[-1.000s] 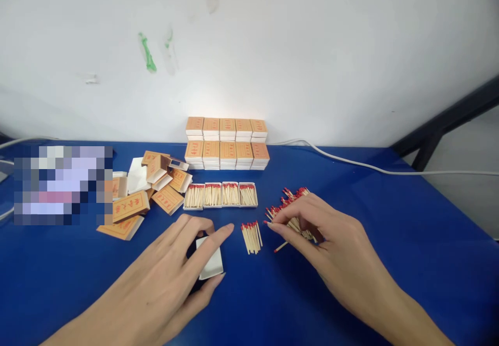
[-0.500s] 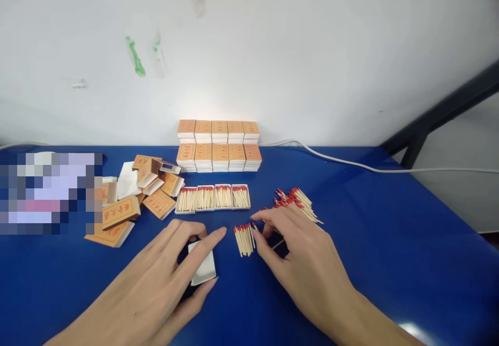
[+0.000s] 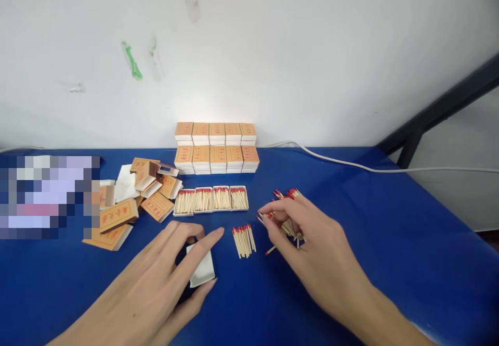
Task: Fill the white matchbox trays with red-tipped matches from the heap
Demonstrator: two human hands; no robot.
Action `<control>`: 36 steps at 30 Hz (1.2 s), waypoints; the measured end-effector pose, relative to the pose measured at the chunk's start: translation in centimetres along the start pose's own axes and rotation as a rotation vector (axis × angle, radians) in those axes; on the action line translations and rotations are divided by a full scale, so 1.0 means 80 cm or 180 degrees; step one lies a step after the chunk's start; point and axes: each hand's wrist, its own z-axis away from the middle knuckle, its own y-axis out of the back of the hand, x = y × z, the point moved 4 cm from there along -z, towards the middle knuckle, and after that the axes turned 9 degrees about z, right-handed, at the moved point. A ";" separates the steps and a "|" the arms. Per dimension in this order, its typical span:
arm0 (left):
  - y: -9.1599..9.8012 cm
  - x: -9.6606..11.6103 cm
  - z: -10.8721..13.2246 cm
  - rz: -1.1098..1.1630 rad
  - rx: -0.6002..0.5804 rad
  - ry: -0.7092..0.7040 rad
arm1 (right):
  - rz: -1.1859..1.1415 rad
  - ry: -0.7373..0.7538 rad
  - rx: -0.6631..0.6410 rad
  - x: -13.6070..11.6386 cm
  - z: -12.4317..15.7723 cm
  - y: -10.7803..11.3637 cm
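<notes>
My left hand [image 3: 167,273] curls around an empty white matchbox tray [image 3: 203,267], its thumb at the near edge and its index finger stretched across the top. Just right of it, a small bunch of red-tipped matches [image 3: 244,241] lies side by side on the table. My right hand [image 3: 307,242] reaches over a loose heap of matches [image 3: 290,226], hiding much of it. Thumb and index finger are pinched on a match, whose red tip pokes out to the left. Beyond my hands, several filled matchbox trays [image 3: 212,200] stand in a row.
Two rows of stacked closed matchboxes [image 3: 216,158] stand by the wall. A pile of orange matchbox sleeves [image 3: 156,206] lies on the left, beside a pixelated area. A white cable [image 3: 351,165] crosses the back of the blue table [image 3: 390,252].
My right hand has moved from beside the small bunch rightward to the loose heap, where it now pinches a match. My left hand stays at the tray. The view has shifted slightly.
</notes>
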 end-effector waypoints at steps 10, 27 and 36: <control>0.001 0.003 0.002 -0.0131 0.0008 -0.0064 | 0.0365 0.0850 -0.1228 0.022 -0.006 0.018; 0.001 0.009 -0.002 -0.0222 0.0159 -0.0200 | -0.0048 -0.0376 -0.0210 -0.011 -0.001 -0.018; -0.003 0.004 0.002 -0.0309 0.0339 -0.0171 | 0.0290 -0.0214 0.0234 -0.017 0.004 -0.020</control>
